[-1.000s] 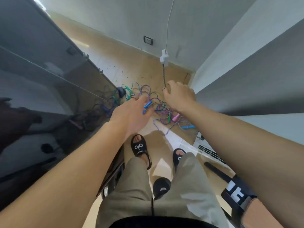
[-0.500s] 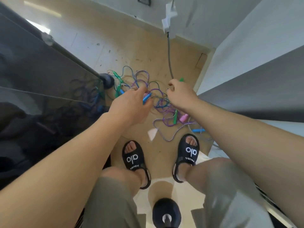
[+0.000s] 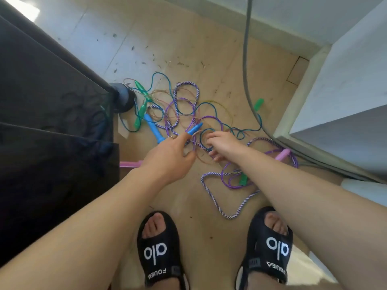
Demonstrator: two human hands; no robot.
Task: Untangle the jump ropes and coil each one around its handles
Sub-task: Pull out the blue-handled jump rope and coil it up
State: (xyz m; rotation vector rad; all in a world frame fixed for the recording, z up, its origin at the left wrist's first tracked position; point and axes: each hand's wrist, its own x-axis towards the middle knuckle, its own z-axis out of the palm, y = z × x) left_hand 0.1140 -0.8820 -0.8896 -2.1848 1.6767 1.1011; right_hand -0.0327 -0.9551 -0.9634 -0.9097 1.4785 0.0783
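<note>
Several jump ropes lie in one tangle (image 3: pixel 188 109) on the tan floor: a purple-and-white braided rope (image 3: pixel 211 197), a plain purple one, a teal one and a thin gold one. My left hand (image 3: pixel 169 158) grips a blue handle (image 3: pixel 195 128), whose tip pokes out past my fingers. My right hand (image 3: pixel 224 144) is down in the middle of the tangle, with its fingers curled round a strand of rope. A second blue handle (image 3: pixel 154 130) lies left of my left hand. Green handles (image 3: pixel 258 104) and pink handles (image 3: pixel 282 154) lie scattered around.
A dark glass-fronted cabinet (image 3: pixel 52 122) stands on the left with a round foot (image 3: pixel 123 99) at its corner. A grey cable (image 3: pixel 246 59) hangs down on the right beside a white shelf unit (image 3: pixel 345 91). My feet in black sandals (image 3: pixel 159 250) stand just below the tangle.
The view has dropped closer to the floor. Both hands have come down onto the tangle; the right hand has moved from above the pile into its middle.
</note>
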